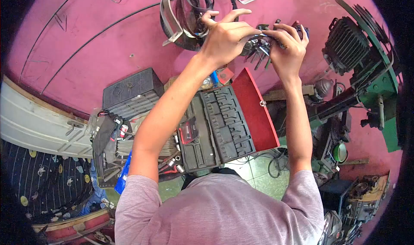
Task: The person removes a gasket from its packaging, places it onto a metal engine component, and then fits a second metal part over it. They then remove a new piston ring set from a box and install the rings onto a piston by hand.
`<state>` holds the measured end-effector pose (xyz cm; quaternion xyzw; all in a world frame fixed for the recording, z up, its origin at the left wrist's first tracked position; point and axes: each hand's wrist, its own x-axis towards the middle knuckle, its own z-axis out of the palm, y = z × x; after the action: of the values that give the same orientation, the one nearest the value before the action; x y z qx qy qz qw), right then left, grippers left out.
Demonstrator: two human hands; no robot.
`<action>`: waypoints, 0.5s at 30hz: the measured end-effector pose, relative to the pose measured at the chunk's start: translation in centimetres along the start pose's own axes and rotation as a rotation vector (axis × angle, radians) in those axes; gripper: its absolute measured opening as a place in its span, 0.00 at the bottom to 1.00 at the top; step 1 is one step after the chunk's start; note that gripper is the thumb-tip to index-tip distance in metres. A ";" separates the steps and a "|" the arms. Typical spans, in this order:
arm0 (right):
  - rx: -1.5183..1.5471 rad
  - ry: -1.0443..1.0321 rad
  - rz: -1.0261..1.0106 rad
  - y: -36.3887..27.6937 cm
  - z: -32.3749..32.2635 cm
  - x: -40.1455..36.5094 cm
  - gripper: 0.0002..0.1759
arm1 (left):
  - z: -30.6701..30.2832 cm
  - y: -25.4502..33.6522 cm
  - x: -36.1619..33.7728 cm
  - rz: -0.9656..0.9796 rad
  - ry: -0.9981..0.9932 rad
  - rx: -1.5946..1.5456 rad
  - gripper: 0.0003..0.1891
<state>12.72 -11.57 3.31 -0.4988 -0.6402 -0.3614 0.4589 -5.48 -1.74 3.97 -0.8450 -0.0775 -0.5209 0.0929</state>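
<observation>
Left hand point(227, 37): thin silvery metal-looking piece point(262, 35) was seemingly pinched.
Right hand point(288, 50): opposite side was likewise pinched, probably for steadiness.

Left hand point(227, 39), right hand point(288, 51) — outstretched, close together

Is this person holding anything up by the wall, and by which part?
It cannot be told: the left hand and right hand nearly meet at a small pale thing, but its shape and any grip are unclear.
</observation>
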 end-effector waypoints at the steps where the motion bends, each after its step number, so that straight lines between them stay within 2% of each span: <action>1: 0.001 -0.001 0.002 0.4 0.0 -0.1 0.16 | 0.4 0.0 0.1 -0.001 -0.002 -0.001 0.13; 7: 0.020 -0.023 0.013 1.7 0.0 -0.7 0.15 | 1.6 0.3 0.1 -0.014 -0.023 0.020 0.15; 9: 0.017 -0.015 -0.007 1.6 -0.4 -0.6 0.15 | 1.7 0.4 0.3 -0.007 -0.004 -0.022 0.12; 15: 0.060 -0.028 0.001 1.6 -0.6 -0.5 0.14 | 1.6 0.7 -0.2 0.006 0.034 0.002 0.11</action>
<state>14.46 -11.92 3.04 -0.4904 -0.6569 -0.3348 0.4647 -4.00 -2.04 3.01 -0.8361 -0.0738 -0.5349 0.0967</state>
